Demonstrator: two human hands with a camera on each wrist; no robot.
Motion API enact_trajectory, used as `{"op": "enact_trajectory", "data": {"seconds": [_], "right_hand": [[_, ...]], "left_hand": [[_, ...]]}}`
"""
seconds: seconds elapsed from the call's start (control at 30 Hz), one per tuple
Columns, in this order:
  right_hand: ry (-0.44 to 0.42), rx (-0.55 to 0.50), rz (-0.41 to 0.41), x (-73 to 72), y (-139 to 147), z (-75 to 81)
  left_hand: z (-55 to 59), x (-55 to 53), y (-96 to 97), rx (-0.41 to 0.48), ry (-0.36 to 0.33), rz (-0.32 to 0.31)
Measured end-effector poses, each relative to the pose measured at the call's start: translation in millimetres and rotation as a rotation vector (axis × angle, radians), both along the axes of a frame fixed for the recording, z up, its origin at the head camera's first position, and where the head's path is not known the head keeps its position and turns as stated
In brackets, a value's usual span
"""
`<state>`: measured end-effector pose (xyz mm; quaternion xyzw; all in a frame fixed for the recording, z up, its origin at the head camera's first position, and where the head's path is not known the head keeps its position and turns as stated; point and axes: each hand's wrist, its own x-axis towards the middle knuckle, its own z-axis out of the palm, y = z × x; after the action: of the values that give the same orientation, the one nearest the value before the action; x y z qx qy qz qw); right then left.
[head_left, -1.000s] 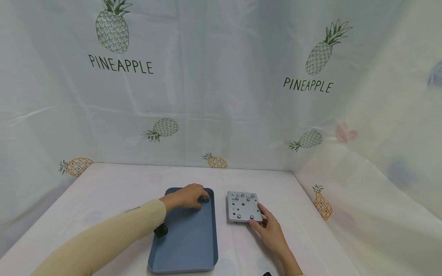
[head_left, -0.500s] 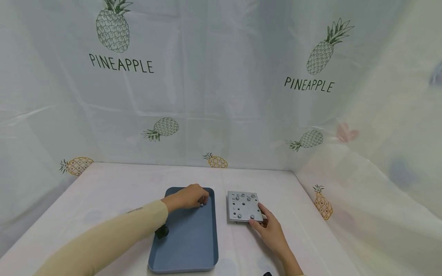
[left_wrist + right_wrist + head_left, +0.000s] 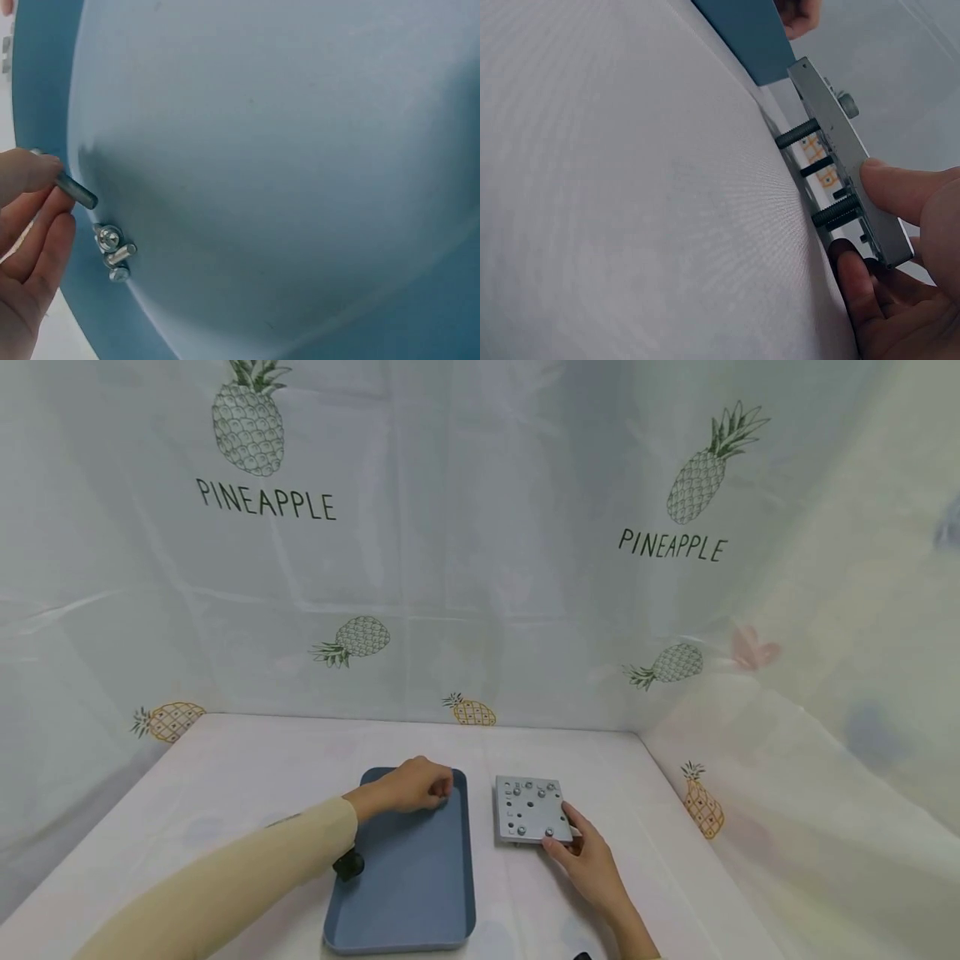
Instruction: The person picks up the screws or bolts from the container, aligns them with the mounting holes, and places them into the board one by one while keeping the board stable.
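My left hand (image 3: 411,783) is over the far right corner of the blue tray (image 3: 412,881). Between thumb and fingers it pinches a metal bolt (image 3: 79,192), whose shank sticks out towards the tray floor in the left wrist view. Just below lie several small bolts (image 3: 114,251) bunched against the tray wall. To the right of the tray, my right hand (image 3: 596,864) grips the near right corner of a grey metal plate (image 3: 528,812), thumb on one face and fingers beneath. Bolt heads stand on the plate's upper face, and threaded shanks (image 3: 836,211) poke out underneath it.
A white patterned cloth (image 3: 517,902) covers the table under the tray and plate. Behind it hangs a pineapple-print curtain (image 3: 510,610), which also closes off the right side. A black device (image 3: 348,864) sits by the left wrist, over the tray's left rim.
In the tray's corner, the left hand's fingers have closed together on a bolt and turned slightly. The right hand and the plate have stayed in place.
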<state>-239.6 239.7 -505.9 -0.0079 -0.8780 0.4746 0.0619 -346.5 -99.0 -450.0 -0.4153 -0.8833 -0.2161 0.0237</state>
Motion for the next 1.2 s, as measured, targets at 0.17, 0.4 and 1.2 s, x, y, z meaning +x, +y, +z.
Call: {"op": "enact_trajectory", "data": {"seconds": [0.17, 0.4, 1.2], "right_hand": [[-0.003, -0.011, 0.001, 0.6, 1, -1.7], [0.000, -0.006, -0.002, 2.3, 0, -0.7], [0.008, 0.022, -0.006, 1.3, -2, 0.1]], "left_hand": [[1.1, 0.2, 1.0, 0.033, -0.004, 0.020], [4.1, 0.4, 0.5, 0.102, -0.042, 0.052], [24.3, 0.0, 23.1, 0.356, -0.186, 0.165]]}}
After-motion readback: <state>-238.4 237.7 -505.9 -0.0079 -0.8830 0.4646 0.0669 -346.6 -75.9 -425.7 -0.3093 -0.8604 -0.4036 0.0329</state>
